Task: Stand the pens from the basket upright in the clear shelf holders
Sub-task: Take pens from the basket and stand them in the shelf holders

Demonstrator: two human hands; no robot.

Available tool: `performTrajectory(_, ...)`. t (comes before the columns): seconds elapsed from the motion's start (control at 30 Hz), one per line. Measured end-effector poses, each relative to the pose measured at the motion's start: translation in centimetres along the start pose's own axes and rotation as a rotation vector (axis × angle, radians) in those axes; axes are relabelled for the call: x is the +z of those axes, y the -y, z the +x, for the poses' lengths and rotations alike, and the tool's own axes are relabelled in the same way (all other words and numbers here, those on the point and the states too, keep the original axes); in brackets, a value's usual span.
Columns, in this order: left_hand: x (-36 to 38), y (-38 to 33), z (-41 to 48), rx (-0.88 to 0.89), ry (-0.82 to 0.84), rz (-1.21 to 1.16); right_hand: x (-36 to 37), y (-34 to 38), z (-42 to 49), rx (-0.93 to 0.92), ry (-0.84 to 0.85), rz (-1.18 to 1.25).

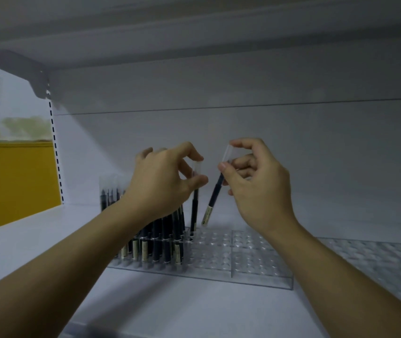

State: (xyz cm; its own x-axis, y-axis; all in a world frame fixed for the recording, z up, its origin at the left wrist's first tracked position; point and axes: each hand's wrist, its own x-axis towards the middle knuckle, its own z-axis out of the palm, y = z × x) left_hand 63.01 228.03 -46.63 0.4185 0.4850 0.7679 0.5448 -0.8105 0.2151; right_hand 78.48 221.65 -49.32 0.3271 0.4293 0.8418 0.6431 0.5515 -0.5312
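A clear holder [255, 262] with rows of round holes sits on the white shelf. Its left part is filled with several upright dark pens [160, 242] with clear caps. My left hand [162, 181] pinches the clear cap of one dark pen [195, 211], which stands nearly upright with its lower end at a hole beside the filled rows. My right hand [255, 181] pinches the cap end of another dark pen [212, 201], which is tilted, its labelled lower end hanging above the holder. The basket is not in view.
A second clear holder [375, 262] lies to the right on the shelf [48, 240]. The shelf's back wall is close behind the pens and another shelf hangs overhead. A yellow panel [14, 181] shows beyond the slotted upright at the left.
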Motion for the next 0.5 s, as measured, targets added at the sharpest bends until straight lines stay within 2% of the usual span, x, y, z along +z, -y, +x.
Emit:
performTrajectory(0.17,-0.4,0.1,0.1,0.018,0.022,0.091,0.2,0.2,-0.1,-0.025,0.034,-0.010)
performTrajectory(0.3,-0.8,0.2,0.3,0.040,0.024,0.139,0.5,0.0,-0.3,-0.037,0.136,-0.060)
performTrajectory(0.5,-1.1,0.5,0.7,-0.019,0.044,0.082,0.8,-0.5,-0.7,-0.009,0.259,-0.128)
